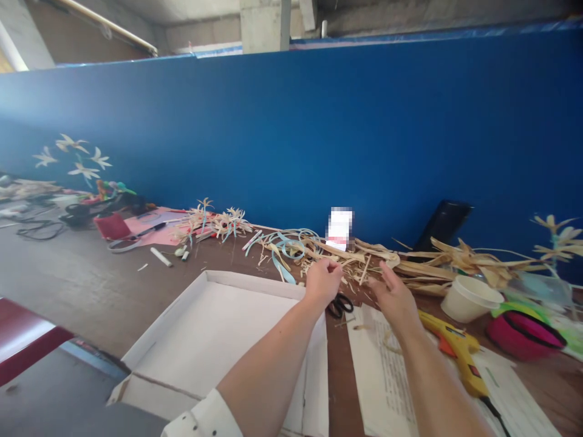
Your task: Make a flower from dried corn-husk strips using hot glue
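Observation:
My left hand [324, 282] reaches over the table, its thumb and fingers pinched together; whatever is between them is too small or hidden to make out. To its right my right hand [395, 297] is open, fingers apart, close to a thin pale stick [365, 270]. Both hands are at the near edge of a heap of dried tan husk strips [350, 258] and scraps. Pale blue ribbon strips [291, 243] curl in the heap's left part. Black-handled scissors [340, 305] lie just below my left hand. A printed paper sheet [378, 358] lies partly under my right forearm.
A shallow white box [218, 328] stands at front left, under my left forearm. At right are a yellow glue gun [460, 358], a white cup [471, 298] and a pink pouch [523, 335]. Husk flowers [221, 224] lie by a blue wall [273, 133] at the back.

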The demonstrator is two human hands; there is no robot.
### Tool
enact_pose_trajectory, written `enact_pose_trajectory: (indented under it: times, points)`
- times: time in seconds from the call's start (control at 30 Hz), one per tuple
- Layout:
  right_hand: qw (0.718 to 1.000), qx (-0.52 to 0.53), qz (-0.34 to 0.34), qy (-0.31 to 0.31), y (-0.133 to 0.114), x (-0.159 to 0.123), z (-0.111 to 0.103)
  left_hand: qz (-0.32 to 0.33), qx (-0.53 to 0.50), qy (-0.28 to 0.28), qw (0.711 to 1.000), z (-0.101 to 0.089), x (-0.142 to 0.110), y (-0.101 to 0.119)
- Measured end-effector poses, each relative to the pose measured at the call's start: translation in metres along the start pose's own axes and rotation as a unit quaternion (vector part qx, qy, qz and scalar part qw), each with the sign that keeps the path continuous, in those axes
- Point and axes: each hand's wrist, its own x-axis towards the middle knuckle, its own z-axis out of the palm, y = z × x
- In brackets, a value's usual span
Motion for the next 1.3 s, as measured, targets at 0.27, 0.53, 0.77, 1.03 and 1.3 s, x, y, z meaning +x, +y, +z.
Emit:
enact_pose_trajectory:
  times: [0.27, 0.53, 0.77, 1.03, 1.3]
  points:
    - [0.95, -0.18, -0.047, -0.249, -0.03, -0.026, -0.016, 0.088, 0.081, 0.058, 0.991, -0.003, 0.0, -0.001]
    - [0.921, -0.235, -0.061, -0.305, -0.03, -0.032, -0.011, 0.078, 0.074, 0.051, 0.993, -0.003, 0.0, -0.002]
    - [0.902, -0.283, -0.096, -0.312, -0.034, -0.036, -0.009, 0.08, 0.069, 0.049, 0.993, -0.002, 0.002, -0.004]
    - [0.912, -0.249, -0.158, -0.284, -0.034, -0.031, -0.021, 0.085, 0.082, 0.048, 0.992, 0.0, 0.001, -0.004]
    - [0.93, -0.223, -0.101, -0.276, -0.024, -0.024, -0.023, 0.091, 0.11, 0.018, 0.99, 0.002, 0.002, -0.008]
